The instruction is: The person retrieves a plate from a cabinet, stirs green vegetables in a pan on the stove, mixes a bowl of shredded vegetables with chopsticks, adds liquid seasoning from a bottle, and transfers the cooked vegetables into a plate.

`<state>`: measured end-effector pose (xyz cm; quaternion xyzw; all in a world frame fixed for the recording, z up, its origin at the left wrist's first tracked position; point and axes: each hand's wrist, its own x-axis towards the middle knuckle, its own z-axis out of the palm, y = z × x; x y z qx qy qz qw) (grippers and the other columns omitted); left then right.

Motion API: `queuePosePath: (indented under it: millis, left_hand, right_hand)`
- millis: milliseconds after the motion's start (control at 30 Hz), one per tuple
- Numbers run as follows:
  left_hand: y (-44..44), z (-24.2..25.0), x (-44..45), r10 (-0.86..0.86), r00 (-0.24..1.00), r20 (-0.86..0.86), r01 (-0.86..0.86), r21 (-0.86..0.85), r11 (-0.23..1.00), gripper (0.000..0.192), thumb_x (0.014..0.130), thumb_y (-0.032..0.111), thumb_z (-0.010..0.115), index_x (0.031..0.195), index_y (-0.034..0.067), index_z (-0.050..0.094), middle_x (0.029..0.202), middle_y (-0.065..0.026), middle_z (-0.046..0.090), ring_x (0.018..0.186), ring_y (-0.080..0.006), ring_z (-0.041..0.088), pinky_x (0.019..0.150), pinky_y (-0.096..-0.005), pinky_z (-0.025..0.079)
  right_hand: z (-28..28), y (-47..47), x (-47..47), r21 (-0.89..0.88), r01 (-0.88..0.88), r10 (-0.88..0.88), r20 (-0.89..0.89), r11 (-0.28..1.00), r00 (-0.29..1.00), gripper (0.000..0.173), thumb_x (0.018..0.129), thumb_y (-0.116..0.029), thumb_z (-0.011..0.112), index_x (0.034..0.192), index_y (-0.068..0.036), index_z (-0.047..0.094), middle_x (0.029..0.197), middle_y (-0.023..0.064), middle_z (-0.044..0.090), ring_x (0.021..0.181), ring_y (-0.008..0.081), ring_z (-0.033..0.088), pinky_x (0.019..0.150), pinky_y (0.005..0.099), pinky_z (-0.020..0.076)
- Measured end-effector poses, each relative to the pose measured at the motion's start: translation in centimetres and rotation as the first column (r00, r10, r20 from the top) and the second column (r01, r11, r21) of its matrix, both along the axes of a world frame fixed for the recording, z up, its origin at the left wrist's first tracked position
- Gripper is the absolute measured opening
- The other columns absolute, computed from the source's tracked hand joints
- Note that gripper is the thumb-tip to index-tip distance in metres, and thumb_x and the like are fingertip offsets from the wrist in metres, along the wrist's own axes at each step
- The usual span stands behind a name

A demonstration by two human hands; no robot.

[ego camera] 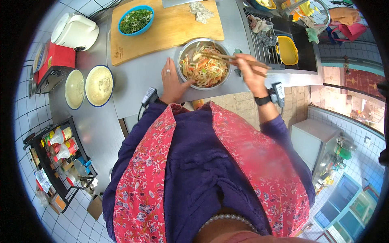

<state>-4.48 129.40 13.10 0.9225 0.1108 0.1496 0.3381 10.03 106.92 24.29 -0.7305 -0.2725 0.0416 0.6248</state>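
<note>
A round stainless steel bowl (225, 81) stands near the front edge of the metal counter. Inside it lie shredded vegetables (205, 71), pale strips mixed with orange and some green. My right hand (250, 73) grips a pair of wooden chopsticks (223, 56), whose tips reach into the shreds. My left hand (173, 81) rests at the bowl's left side, fingers extended and thumb against the rim. Behind the bowl is a wooden cutting board (170, 30), bearing a blue bowl (153, 22) of chopped greens and a crumpled pale cloth (201, 12).
Two enamel basins (99, 86) (74, 89) stand on the counter at left, near a white appliance (76, 32) and a red appliance (57, 62). A black rack (51, 170) holds bottles at lower left. At right, a sink holds a yellow basket (287, 50).
</note>
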Motion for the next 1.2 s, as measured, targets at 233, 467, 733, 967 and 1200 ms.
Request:
queuePosePath:
  millis: [233, 467, 733, 967, 1200]
  left_hand:
    - [2.2, -0.9, 4.5, -0.232, 0.973, -0.015, 0.232, 0.047, 0.972, 0.121, 0.061, 0.048, 0.082, 0.147, -0.005, 0.015, 0.153, -0.0224, 0.020, 0.143, -0.0357, 0.017, 0.114, -0.0512, 0.016]
    - [1.8, 0.0, 4.3, -0.253, 0.967, -0.031, 0.255, 0.055, 0.966, 0.126, 0.058, 0.051, 0.082, 0.148, -0.003, 0.014, 0.152, -0.0200, 0.024, 0.144, -0.0331, 0.018, 0.114, -0.0529, 0.015]
    - [1.1, -0.2, 4.1, -0.205, 0.979, -0.016, 0.206, 0.062, 0.977, 0.128, 0.056, 0.054, 0.083, 0.147, -0.005, 0.015, 0.151, -0.0213, 0.027, 0.143, -0.0341, 0.018, 0.114, -0.0547, 0.014]
    - [0.7, -0.5, 4.0, -0.167, 0.986, -0.012, 0.167, 0.092, 0.982, 0.126, 0.056, 0.053, 0.083, 0.146, -0.008, 0.018, 0.150, -0.0225, 0.027, 0.142, -0.0354, 0.019, 0.113, -0.0547, 0.014]
    - [-1.7, 0.2, 2.5, -0.006, 1.000, -0.019, 0.008, 0.092, 0.996, 0.125, 0.057, 0.051, 0.084, 0.145, -0.009, 0.017, 0.149, -0.0232, 0.028, 0.142, -0.0363, 0.019, 0.112, -0.0559, 0.017]
  right_hand:
    - [-1.2, -0.4, 1.2, -0.068, -0.030, 0.021, -0.136, 0.997, 0.991, 0.017, 0.093, -0.006, 0.058, 0.106, 0.003, 0.066, 0.093, 0.0104, 0.070, 0.084, 0.0160, 0.066, 0.076, 0.0275, 0.0537]
    - [-1.6, 3.8, -2.9, -0.126, -0.133, 0.138, 0.029, 0.983, 0.990, 0.012, 0.087, -0.005, 0.064, 0.095, 0.003, 0.069, 0.090, 0.0124, 0.070, 0.079, 0.0178, 0.065, 0.071, 0.0264, 0.0511]
    - [0.5, 1.0, 0.0, -0.081, 0.053, -0.060, -0.088, 0.995, 0.994, 0.014, 0.093, -0.007, 0.058, 0.099, 0.003, 0.067, 0.087, 0.0106, 0.071, 0.078, 0.0151, 0.068, 0.067, 0.0252, 0.0541]
    - [-4.1, 1.3, 1.1, -0.042, 0.205, -0.200, 0.089, 0.978, 0.976, 0.017, 0.094, -0.008, 0.057, 0.103, 0.004, 0.065, 0.088, 0.0113, 0.071, 0.078, 0.0159, 0.068, 0.067, 0.0268, 0.0552]
    - [-1.3, 0.4, -2.3, -0.067, -0.119, 0.123, 0.062, 0.991, 0.990, 0.017, 0.094, -0.009, 0.057, 0.103, 0.002, 0.066, 0.094, 0.0104, 0.069, 0.084, 0.0168, 0.066, 0.071, 0.0279, 0.0538]
